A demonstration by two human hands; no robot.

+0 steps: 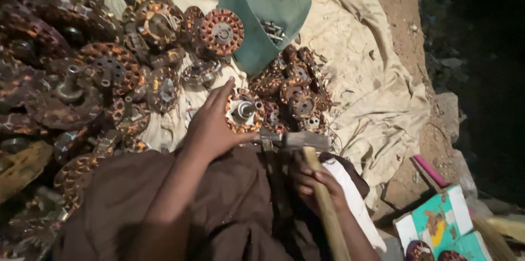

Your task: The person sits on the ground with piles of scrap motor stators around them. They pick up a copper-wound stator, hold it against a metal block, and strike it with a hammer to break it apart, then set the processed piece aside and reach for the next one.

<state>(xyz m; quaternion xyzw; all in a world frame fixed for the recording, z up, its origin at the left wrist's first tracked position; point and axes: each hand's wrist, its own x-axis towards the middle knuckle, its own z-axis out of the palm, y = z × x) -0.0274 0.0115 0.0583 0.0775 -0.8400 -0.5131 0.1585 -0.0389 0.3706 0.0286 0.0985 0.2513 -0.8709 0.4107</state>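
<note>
The left hand [210, 127] rests on a round copper-wound motor stator with a pale metal shaft at its centre [243, 110], fingers spread and curved along its left edge, thumb toward its lower rim; the hand is closed loosely on the part, apparently to steady it with the shaft facing up. The stator sits just above the person's lap, directly ahead of the brown cloth over the knees [164, 201]. The right hand [317, 184] is wrapped shut around the pale wooden handle of a hammer [328, 206]; the grey metal hammer head [298, 139] lies just below and to the right of the stator, nearly touching its lower rim, and appears to be held low and close so that the head stays beside the held part. Behind the stator, a heap of similar rusty copper-wound stators [290, 89] lies on a creased cream cloth sheet [372, 75] spread over the ground, which keeps the parts off the dirt. A larger pile of dark rusted motor parts [71, 75] fills the left side. A green folded container holding small metal bolts [262, 15] stands beyond the stators, well apart from both hands. A teal and white cardboard box [443, 223] lies at lower right
</note>
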